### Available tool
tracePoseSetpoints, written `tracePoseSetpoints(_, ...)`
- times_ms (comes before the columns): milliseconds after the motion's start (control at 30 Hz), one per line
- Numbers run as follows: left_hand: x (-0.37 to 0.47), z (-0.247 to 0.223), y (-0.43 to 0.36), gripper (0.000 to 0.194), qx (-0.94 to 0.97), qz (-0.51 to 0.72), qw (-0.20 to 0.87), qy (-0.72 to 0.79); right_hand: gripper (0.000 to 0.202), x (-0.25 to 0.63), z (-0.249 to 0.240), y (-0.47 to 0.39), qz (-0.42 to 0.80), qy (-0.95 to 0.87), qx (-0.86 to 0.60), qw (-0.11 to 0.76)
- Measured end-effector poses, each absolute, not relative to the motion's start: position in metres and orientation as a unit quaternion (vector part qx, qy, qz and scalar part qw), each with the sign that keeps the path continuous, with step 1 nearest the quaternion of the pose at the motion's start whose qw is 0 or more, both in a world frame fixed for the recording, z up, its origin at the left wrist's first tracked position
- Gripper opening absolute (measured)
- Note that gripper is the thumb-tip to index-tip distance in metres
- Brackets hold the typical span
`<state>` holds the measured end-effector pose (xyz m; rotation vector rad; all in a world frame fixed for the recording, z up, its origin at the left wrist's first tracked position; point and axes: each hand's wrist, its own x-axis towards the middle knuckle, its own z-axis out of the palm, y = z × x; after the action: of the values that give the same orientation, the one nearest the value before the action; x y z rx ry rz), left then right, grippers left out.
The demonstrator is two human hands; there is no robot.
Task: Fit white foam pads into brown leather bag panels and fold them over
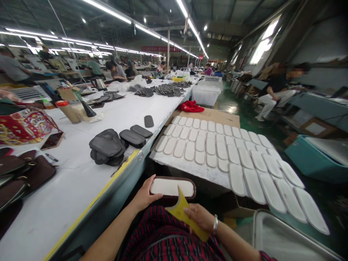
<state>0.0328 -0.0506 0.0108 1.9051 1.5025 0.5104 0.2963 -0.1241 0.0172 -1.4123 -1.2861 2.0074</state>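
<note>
Near the bottom centre, my left hand [147,194] grips the left end of a dark brown oblong piece [192,185] with a white inner panel [165,187]. Its thumb lies along the near edge. My right hand [200,216] is closed around a yellow flat tool [181,211] with a curved, notched end. One tip of that tool overlaps the white panel; whether it presses on it I cannot tell. Both hands are above my lap, between the white table and the lower board.
White oval pieces [236,177] lie in rows on a board [190,170] to the right. Dark oval pieces [107,145] are stacked on the white table [73,185]. Beyond the board is a red cloth [191,106]. A metal tray [288,239] sits lower right; a person [277,87] sits farther back.
</note>
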Motion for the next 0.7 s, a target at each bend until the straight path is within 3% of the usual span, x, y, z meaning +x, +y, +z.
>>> tracePoseSetpoints(133, 0.058, 0.031, -0.055, 0.087, 0.782, 0.136, 0.169, 0.584, 0.038, 0.291, 0.033, -0.142, 0.621, -0.614, -0.457, 0.167)
tracePoseSetpoints(200, 0.083, 0.040, -0.051, 0.095, 0.825, 0.104, 0.148, 0.535, 0.037, 0.298, 0.043, -0.148, 0.569, -0.671, -0.446, 0.163)
tracePoseSetpoints(333, 0.136, 0.045, -0.036, 0.109, 0.869, 0.021, 0.202, 0.452, 0.033, 0.324, 0.053, -0.159, 0.575, -0.673, -0.444, 0.137)
tracePoseSetpoints(433, 0.158, 0.039, -0.024, 0.109, 0.867, -0.001, 0.222, 0.447, 0.034, 0.338, 0.049, -0.169, 0.593, -0.636, -0.467, 0.158)
tracePoseSetpoints(700, 0.149, 0.044, -0.006, 0.081, 0.828, 0.041, 0.346, 0.439, 0.042, 0.334, 0.048, -0.162, 0.708, -0.337, -0.506, 0.359)
